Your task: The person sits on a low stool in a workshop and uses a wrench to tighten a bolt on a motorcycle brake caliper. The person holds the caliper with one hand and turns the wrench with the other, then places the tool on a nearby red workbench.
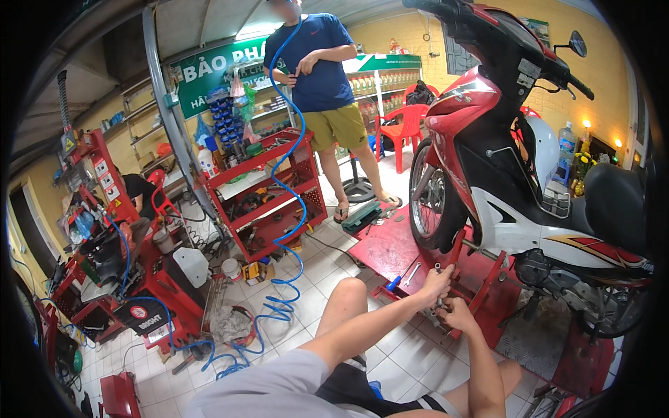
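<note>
At the near edge of the red lift platform [391,252], my left hand [435,288] is closed around what looks like a wrench [437,267], whose metal end pokes out above the fingers. Just below it, my right hand [458,315] has its fingers bent against small metal parts on the red frame [482,292]; what they grip is hidden. Left of my hands, a second wrench [412,274] and a blue-handled screwdriver [394,283] lie on the platform. A red and white motorbike [512,226] stands over it, its front wheel [426,198] beyond my hands.
A coiled blue air hose [287,244] hangs down to the tiled floor on my left. Behind it stands a red tool cart [268,202]. A person [317,76] in sandals stands beyond the platform, near an open green toolbox [361,219]. Red machinery [160,292] fills the far left.
</note>
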A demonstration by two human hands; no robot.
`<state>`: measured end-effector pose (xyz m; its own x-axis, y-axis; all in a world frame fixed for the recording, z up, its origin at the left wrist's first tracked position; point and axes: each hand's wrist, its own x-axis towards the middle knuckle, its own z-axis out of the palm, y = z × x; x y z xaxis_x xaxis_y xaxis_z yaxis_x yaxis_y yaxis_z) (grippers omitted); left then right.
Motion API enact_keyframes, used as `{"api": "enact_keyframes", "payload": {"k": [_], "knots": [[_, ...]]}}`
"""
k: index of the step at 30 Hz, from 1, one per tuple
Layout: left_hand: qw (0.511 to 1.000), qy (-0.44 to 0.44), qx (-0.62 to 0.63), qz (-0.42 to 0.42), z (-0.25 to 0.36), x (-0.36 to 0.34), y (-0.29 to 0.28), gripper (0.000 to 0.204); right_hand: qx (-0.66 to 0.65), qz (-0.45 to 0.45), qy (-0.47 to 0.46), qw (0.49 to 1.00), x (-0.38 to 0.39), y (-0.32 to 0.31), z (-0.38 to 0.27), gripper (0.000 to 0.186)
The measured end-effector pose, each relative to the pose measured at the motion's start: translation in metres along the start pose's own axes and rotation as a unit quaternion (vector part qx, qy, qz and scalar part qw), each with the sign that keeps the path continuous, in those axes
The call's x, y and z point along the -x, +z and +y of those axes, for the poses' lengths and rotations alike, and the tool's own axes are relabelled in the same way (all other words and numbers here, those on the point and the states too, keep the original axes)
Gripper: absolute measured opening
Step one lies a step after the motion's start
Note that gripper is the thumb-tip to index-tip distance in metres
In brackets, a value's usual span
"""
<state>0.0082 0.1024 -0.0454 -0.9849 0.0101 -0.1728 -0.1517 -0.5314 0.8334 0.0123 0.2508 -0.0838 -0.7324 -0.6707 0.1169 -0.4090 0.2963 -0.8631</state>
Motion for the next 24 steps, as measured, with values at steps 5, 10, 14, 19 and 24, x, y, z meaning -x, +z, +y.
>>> {"api": "enact_keyframes", "payload": {"k": [5,10,14,19,24], "knots": [[0.998,-0.011,-0.062,0.03,0.002,-0.002,0.005,0.035,-0.046,-0.01,0.027,0.999,-0.002,0.002,0.004,0.009],[0.991,-0.006,-0.133,0.022,0.004,-0.004,0.012,0.036,-0.044,-0.019,0.07,0.996,-0.002,-0.001,0.013,0.014],[0.979,0.028,-0.199,-0.003,0.0,-0.005,0.013,0.035,-0.098,-0.033,0.094,0.99,0.004,-0.003,0.002,0.011],[0.953,0.105,-0.284,0.0,-0.016,-0.022,0.008,0.033,-0.1,-0.023,0.021,0.994,0.004,0.002,0.009,0.005],[0.915,0.168,-0.363,0.058,-0.01,-0.017,0.028,0.029,-0.055,0.034,0.097,0.993,0.001,0.001,0.028,0.06]]}}
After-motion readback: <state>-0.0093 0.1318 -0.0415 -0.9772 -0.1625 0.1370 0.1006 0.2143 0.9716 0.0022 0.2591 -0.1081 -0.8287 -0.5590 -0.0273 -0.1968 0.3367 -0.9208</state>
